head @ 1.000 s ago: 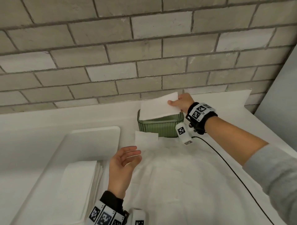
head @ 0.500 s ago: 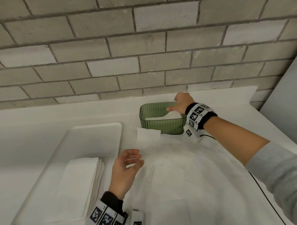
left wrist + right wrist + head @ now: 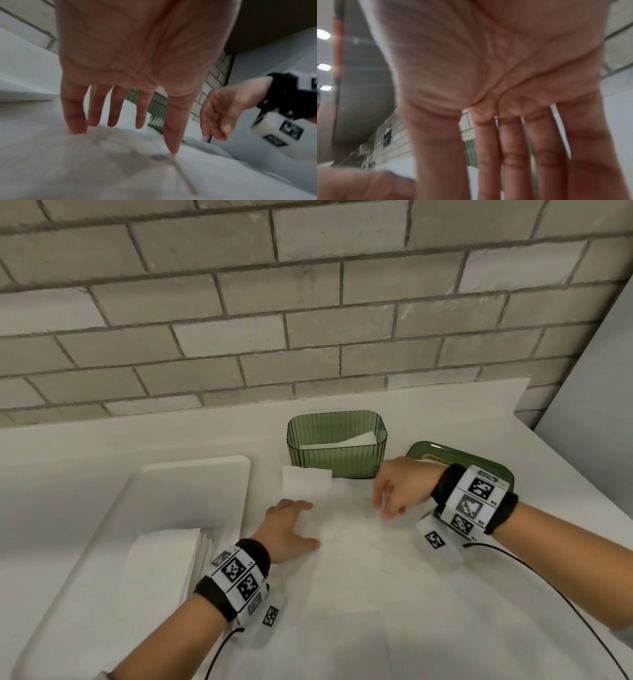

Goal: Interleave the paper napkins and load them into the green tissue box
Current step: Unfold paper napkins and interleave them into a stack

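The ribbed green tissue box (image 3: 337,462) stands open near the wall with white napkins (image 3: 346,442) lying inside. In front of it a folded white napkin (image 3: 306,487) lies on the white cloth (image 3: 359,594). My left hand (image 3: 291,529) rests palm down on this napkin's near part, fingers spread and straight (image 3: 75,119). My right hand (image 3: 394,493) hovers just above the cloth to the right of the napkin, fingers relaxed and holding nothing (image 3: 513,148). A stack of folded napkins (image 3: 161,563) sits in the white tray (image 3: 191,484) at the left.
The green lid (image 3: 445,455) of the box lies on the counter behind my right wrist. A brick wall (image 3: 308,320) runs along the back. A black cable (image 3: 565,604) trails from my right wristband across the cloth.
My right hand left the napkins in the green box and drew back toward me, down to the cloth. My left hand turned palm down and came to rest on the folded napkin.
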`<state>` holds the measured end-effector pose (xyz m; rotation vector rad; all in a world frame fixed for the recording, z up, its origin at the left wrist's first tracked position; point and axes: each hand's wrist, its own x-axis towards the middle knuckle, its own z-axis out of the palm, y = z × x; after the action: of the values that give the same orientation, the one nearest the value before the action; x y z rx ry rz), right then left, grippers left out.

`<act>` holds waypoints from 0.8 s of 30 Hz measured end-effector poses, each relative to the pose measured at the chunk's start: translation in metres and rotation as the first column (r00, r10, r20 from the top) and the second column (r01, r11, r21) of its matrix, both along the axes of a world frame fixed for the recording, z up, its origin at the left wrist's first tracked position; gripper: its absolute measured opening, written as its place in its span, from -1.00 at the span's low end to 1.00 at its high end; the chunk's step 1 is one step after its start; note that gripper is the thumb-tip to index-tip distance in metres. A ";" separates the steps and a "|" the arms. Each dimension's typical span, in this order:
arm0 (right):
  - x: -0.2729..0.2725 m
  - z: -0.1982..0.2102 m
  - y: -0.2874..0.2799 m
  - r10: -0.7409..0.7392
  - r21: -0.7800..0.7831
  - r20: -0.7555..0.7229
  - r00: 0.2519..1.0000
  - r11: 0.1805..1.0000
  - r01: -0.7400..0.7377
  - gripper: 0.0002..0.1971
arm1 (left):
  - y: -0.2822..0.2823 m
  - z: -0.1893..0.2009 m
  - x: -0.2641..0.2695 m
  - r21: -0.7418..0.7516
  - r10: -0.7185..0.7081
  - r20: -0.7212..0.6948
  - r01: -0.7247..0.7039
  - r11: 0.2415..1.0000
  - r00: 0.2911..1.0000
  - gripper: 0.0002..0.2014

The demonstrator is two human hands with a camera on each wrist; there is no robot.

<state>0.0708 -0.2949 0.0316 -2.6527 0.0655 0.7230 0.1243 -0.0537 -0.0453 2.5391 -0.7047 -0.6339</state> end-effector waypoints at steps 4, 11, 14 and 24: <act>-0.028 -0.017 -0.010 0.086 -0.004 -0.099 0.991 0.996 -0.087 -0.65 | -0.007 0.011 -0.026 -0.007 -0.168 -0.015 0.168 0.986 0.986 -0.53; -0.059 -0.044 -0.005 0.157 -0.079 -0.005 0.988 0.985 -0.156 -0.40 | -0.026 0.016 -0.056 0.211 -0.269 0.037 0.256 0.943 0.962 -0.23; -0.070 -0.045 -0.001 0.168 -0.132 0.057 0.984 0.978 -0.159 -0.47 | -0.027 0.019 -0.059 0.197 -0.256 0.085 0.235 0.952 0.963 -0.27; -0.095 0.001 -0.006 0.136 -0.082 0.352 0.926 0.990 -0.115 -0.82 | 0.003 0.046 -0.051 -0.494 0.141 0.135 -0.057 0.868 0.981 -0.80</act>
<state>-0.0242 -0.3012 0.0324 -2.8215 -0.1872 0.2669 0.0730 -0.0504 0.0007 2.1467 -0.6813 -0.1714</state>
